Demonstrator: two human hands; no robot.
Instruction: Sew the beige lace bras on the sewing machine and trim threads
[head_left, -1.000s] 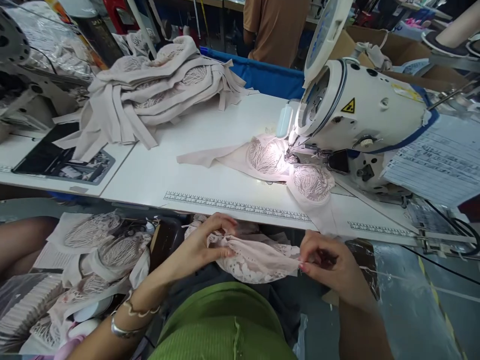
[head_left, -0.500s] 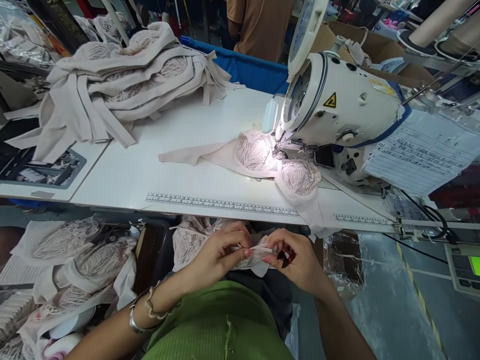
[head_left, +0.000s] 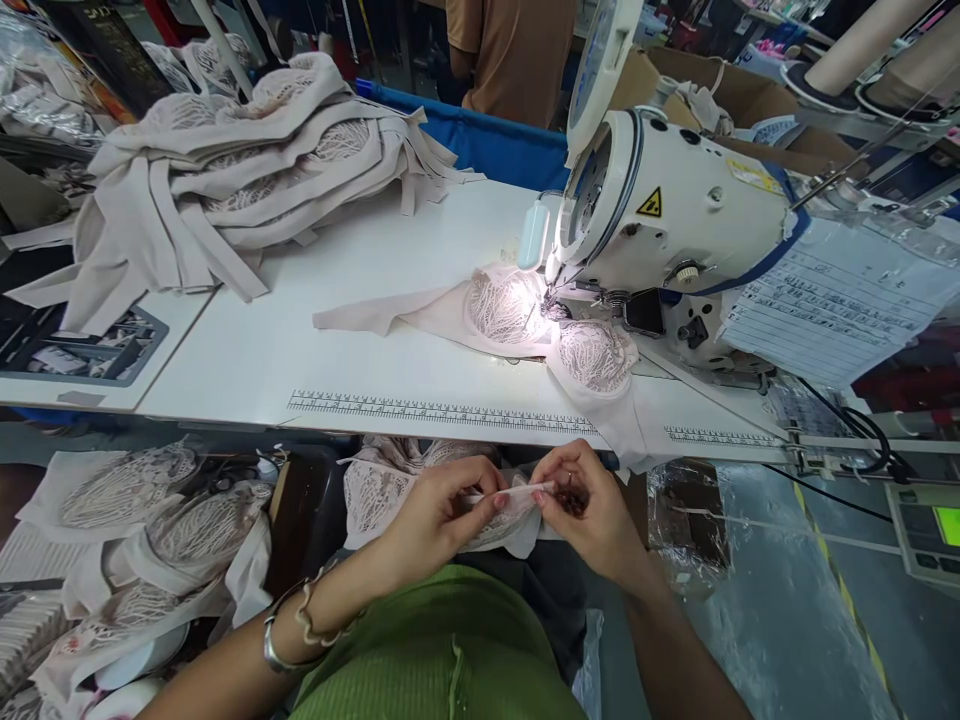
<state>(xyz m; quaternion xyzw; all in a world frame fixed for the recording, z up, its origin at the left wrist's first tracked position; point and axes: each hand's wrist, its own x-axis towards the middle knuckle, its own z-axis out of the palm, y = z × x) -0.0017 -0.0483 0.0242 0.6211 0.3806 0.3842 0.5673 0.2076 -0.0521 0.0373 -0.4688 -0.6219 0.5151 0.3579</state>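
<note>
Over my lap, my left hand (head_left: 461, 505) pinches the edge of a pale pink lace bra (head_left: 382, 490) between thumb and fingertips. My right hand (head_left: 585, 510) pinches the same edge a short way to the right, so a narrow strip stretches between the two. A small dark red object is tucked in my right palm, mostly covered by the fingers; its kind cannot be made out. Another lace bra (head_left: 510, 305) lies on the table under the lit needle area of the sewing machine (head_left: 675, 200), one end hanging over the front edge.
A heap of bras (head_left: 255, 170) covers the table's back left. More lace pieces (head_left: 150, 540) fill a container at lower left. A printed ruler (head_left: 442, 412) runs along the table's front edge. A paper sheet (head_left: 840, 290) hangs on the machine. A person in brown (head_left: 517, 60) stands behind.
The strip between my hands is now pulled straighter, and my right fingers have closed further around the dark red object, which shows less. The view has shifted slightly; the bra at the machine stays put.
</note>
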